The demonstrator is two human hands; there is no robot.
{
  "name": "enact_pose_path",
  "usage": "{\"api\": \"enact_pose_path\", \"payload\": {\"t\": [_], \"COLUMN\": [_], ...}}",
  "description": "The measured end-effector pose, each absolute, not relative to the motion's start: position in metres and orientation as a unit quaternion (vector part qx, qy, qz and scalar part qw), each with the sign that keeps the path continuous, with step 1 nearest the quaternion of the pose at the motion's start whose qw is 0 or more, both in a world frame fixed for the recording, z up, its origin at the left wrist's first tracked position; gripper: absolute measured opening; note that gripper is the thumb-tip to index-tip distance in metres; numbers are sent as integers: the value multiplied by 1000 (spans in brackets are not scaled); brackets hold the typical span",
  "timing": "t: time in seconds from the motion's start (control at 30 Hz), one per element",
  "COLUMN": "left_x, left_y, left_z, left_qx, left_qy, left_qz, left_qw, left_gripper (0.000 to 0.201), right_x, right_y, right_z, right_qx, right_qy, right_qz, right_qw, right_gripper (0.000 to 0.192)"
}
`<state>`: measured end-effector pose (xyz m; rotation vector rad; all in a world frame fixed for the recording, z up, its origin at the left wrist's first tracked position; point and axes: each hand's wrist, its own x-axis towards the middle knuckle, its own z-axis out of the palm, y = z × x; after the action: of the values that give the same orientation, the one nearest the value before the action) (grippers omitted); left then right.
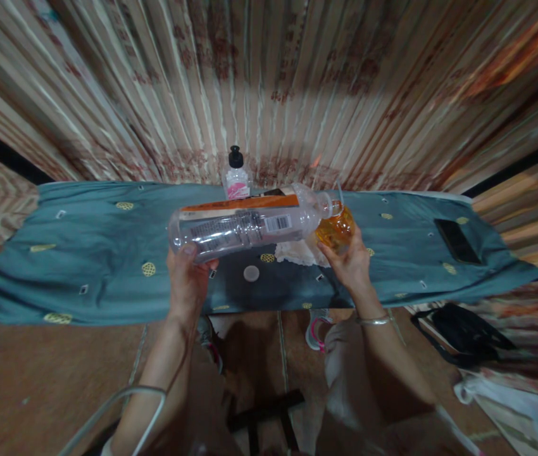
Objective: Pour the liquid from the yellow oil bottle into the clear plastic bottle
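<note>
My left hand (187, 277) grips the base of a large clear plastic bottle (245, 225) with an orange label, held on its side. Its open neck touches a small orange container (336, 229) that my right hand (350, 261) holds from below. Both are above a board draped in teal cloth (88, 253). A white cap (251, 273) lies on the cloth under the bottle, and a white lace cloth (295, 252) lies beside it.
A small bottle with a black cap and pink label (237, 176) stands at the cloth's far edge. A black phone (457, 240) lies at the right end. A striped curtain hangs behind. A black bag (463, 332) sits on the floor at the right.
</note>
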<state>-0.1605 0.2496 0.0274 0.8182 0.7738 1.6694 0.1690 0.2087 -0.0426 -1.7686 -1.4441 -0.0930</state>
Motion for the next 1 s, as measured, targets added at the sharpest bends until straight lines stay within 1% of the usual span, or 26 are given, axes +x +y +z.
{"api": "enact_pose_path", "payload": {"t": [0.2,0.4,0.63,0.83,1.0], "left_x": [-163,-163,-164,-158,-159], "left_y": [249,249,250,248,248], "left_z": [26,27,24,28,30], "left_qx": [342,346,375,338,337], "left_qy": [319,337,352,336,346], "left_qz": [689,687,673,698,692], "left_qw": [554,543,531,534,537], "left_gripper": [58,62,55,51,52], "right_x": [169,169,169,168,168], "right_y": [209,209,208,208,208], "right_z": [-44,-44,-42,-42,-41], "right_qx": [-707,-708,-714,-714,-714], "right_qy": [-570,-569,-566,-565,-567], "right_qz": [-31,-27,-19,-22,-17], "right_qw": [418,416,412,413,410], "right_gripper": [82,83,85,85,86]}}
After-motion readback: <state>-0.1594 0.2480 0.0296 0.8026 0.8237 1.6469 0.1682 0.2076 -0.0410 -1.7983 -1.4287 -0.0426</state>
